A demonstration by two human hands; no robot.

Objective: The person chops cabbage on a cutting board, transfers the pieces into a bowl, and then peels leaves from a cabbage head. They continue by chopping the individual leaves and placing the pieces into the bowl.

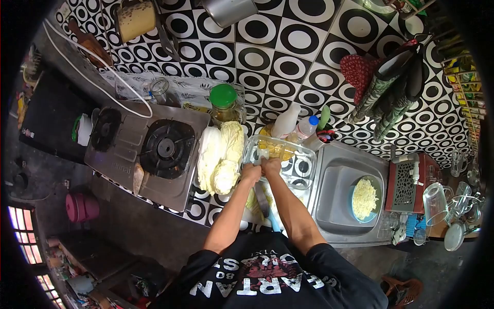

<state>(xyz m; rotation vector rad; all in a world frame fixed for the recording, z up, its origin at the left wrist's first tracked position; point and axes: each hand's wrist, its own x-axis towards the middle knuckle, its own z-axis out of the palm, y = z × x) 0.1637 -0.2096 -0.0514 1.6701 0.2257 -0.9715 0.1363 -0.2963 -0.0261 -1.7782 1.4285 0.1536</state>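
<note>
My left hand (pixel 252 173) and my right hand (pixel 271 166) are close together at the near left part of a clear rectangular container (pixel 303 181). Both have their fingers closed. A small pale piece (pixel 263 153) shows just beyond the fingertips; I cannot make out what it is or which hand has it. Below my forearms lies a knife (pixel 262 201) with a dark blade, beside some pale green leaf pieces (pixel 252 206). Left of my hands rest heads of napa cabbage (pixel 225 154), at the edge of the stove.
A two-burner gas stove (pixel 175 188) is on the left. On the right, a steel sink (pixel 334 198) holds a blue bowl of shredded pale vegetable (pixel 365 200). Bottles (pixel 286 122) and a green-lidded jar (pixel 223 96) stand along the tiled wall. Oven mitts (pixel 386 85) hang there.
</note>
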